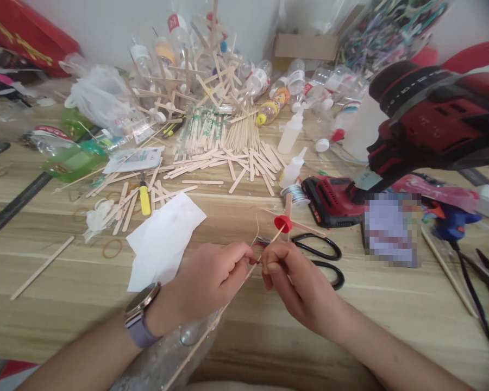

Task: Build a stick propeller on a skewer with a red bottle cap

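Note:
A long thin wooden stick (pixel 195 347) runs from the bottom edge up between my hands to a red cap (pixel 284 223). Flat wooden sticks (pixel 305 226) lie crossed behind that cap. My left hand (pixel 218 271), with a watch on its wrist, is closed in a pinch at the thin stick. Close to its right, my right hand (pixel 293 279) is closed too, fingers curled; what lies between its fingertips is too small to tell. A fine thread (pixel 257 225) rises above my left fingertips. Black-handled scissors (pixel 320 247) lie partly behind my right hand.
White paper (pixel 163 239) and a yellow-handled screwdriver (pixel 145 200) lie at the left. Behind are piled sticks (pixel 228 157), plastic bottles and two glue bottles (pixel 291 130). A red power drill (pixel 440 119) looms at the right, beside a wire spool (pixel 295 196). A clear bottle (pixel 167 353) is below my hands.

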The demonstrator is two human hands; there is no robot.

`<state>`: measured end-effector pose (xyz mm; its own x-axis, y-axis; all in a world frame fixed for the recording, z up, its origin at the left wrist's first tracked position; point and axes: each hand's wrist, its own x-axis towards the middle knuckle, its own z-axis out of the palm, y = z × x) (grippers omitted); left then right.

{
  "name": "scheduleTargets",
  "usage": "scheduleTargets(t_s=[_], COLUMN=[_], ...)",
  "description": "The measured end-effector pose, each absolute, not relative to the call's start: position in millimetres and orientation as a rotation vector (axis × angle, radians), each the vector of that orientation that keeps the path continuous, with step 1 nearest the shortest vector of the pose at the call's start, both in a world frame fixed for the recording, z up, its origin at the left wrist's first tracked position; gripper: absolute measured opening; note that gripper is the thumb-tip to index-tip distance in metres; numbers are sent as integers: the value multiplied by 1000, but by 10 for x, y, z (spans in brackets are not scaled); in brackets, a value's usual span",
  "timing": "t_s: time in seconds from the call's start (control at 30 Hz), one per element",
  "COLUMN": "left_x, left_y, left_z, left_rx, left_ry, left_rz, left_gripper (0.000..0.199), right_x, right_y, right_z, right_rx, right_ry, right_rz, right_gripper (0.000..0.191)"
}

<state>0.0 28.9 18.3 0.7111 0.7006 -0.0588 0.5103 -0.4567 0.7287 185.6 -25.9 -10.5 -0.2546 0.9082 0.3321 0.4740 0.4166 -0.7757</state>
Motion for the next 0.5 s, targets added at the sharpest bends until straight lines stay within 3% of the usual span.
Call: scheduleTargets(t_s=[0.5], left_x=[-5], left_y=[391], left_z=[60], left_rx=[1881], left_ry=[1009], left_rz=[301], left_gripper=[15], right_x=[1878], right_y=[-235], right_z=[-156], right_rx=[-1125], right_ry=[-1774], right_rz=[840], right_gripper=[16])
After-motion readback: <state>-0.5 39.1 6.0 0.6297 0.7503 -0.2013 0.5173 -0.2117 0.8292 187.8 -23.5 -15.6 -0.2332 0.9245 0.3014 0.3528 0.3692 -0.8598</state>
